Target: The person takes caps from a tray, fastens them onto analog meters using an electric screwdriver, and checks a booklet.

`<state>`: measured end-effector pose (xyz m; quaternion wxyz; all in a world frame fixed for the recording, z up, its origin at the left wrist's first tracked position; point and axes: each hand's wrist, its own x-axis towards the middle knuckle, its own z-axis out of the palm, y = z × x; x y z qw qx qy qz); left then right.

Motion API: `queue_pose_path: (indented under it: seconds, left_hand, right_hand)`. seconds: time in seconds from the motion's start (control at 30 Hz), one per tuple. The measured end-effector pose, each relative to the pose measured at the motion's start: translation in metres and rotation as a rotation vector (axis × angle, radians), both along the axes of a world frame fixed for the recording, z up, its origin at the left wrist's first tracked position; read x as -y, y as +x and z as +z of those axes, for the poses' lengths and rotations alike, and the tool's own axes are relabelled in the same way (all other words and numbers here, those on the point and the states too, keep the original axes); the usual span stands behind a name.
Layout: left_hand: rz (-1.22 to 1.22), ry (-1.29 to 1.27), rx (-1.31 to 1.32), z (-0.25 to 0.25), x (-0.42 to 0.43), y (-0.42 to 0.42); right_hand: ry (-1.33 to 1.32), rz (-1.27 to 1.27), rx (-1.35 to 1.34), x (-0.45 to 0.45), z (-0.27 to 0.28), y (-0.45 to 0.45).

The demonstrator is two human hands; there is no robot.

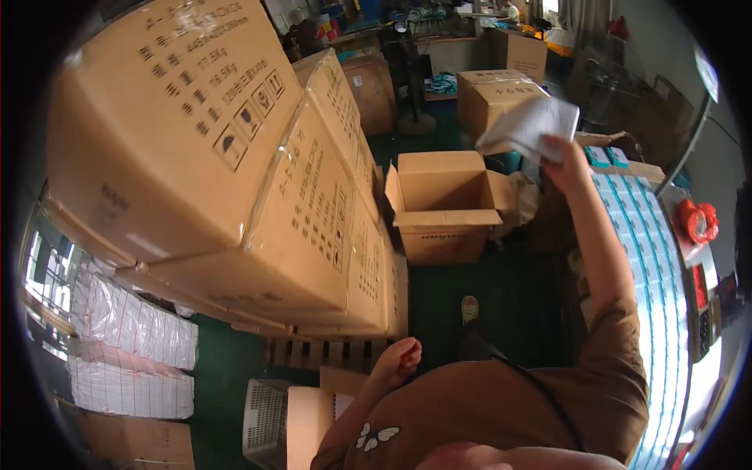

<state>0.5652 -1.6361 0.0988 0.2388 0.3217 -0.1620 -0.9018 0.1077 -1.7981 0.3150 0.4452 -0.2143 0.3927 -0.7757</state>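
My right hand [562, 157] is raised at the end of an outstretched arm and grips a white, flat, folded sheet-like item [533, 127] by its near edge. Motion blurs that item, and I cannot tell whether it is paper or plastic. An open cardboard box [446, 239] with its flaps spread stands on the floor, below and left of this hand. My left hand [398, 360] is low in front of my body with its fingers curled. A dark red patch shows at those fingers; what it is, I cannot make out.
Large printed cartons [188, 141] are stacked on a pallet [313, 352] at left. Rows of light-blue small boxes [646, 243] cover the right-hand table, beside a red plastic bag [697, 222]. White wrapped bundles [129, 337] and a plastic basket [265, 419] lie lower left. A closed carton [489, 98] stands beyond.
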Motion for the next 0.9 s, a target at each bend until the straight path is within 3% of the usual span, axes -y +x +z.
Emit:
queue_pose_path:
  seconds: [0.23, 0.4, 0.6, 0.9]
  left_hand:
    - [0.34, 0.1, -0.107, 0.017, 0.13, -0.039]
    - [0.472, 0.104, -0.148, 0.033, 0.201, -0.088]
    - [0.54, 0.04, -0.107, 0.02, 0.239, -0.108]
    - [0.551, 0.021, -0.096, 0.001, 0.306, -0.081]
  right_hand:
    - [-0.164, 0.29, -0.013, 0.303, 0.099, 0.002]
    - [-0.274, 0.593, 0.094, 0.459, 0.162, 0.086]
    - [-0.358, 0.792, 0.145, 0.56, 0.192, 0.202]
    - [-0.355, 0.857, -0.067, 0.607, 0.208, 0.261]
